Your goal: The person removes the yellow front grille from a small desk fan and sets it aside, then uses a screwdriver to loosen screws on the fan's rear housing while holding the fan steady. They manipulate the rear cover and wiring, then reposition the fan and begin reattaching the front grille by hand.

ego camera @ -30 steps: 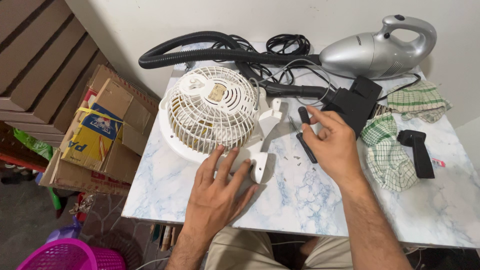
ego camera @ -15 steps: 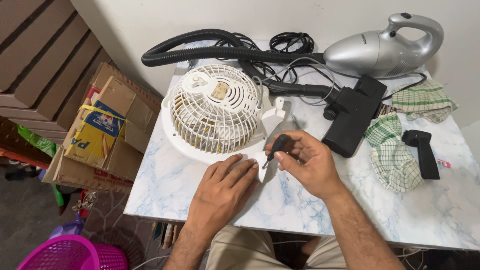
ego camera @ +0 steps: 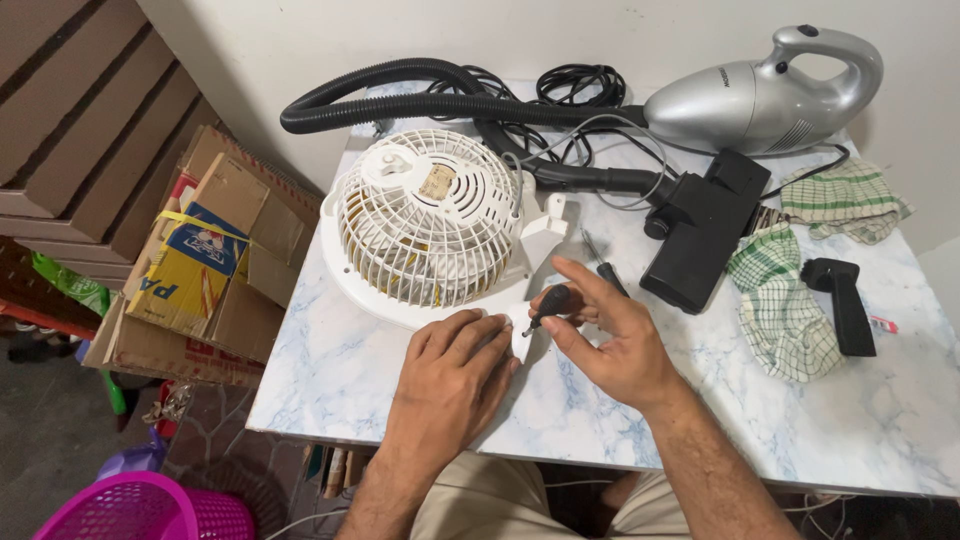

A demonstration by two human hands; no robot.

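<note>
On the marbled desk (ego camera: pixel 380 370) the left hand (ego camera: pixel 455 380) lies flat, fingers spread and open, pressing down a small white plastic part (ego camera: pixel 522 340) that shows only at its tip beside the fingertips. The right hand (ego camera: pixel 610 335) is closed around a short screwdriver (ego camera: pixel 550 303) with a dark handle, its tip angled down onto that white part, right at the left hand's fingers.

Just behind the hands a white table fan (ego camera: pixel 430 225) lies face down, its round grille cage uppermost; through the bars only the fan's own insides show, too dim to make out. A second screwdriver (ego camera: pixel 603 265) lies on the desk between the fan and a black vacuum floor nozzle (ego camera: pixel 705 230). The nozzle joins a black ribbed hose (ego camera: pixel 400 95) that curves to a silver handheld vacuum cleaner (ego camera: pixel 765 95) at the back edge, with black cable (ego camera: pixel 580 85) coiled near it. Right of the nozzle lie two green checked cloths (ego camera: pixel 780 300) and a black narrow nozzle (ego camera: pixel 845 300).

On the floor to the left, an open cardboard box (ego camera: pixel 215 315) holds flattened cartons, one blue and yellow. A pink plastic basket (ego camera: pixel 140 510) stands at the lower left; its contents are out of sight.
</note>
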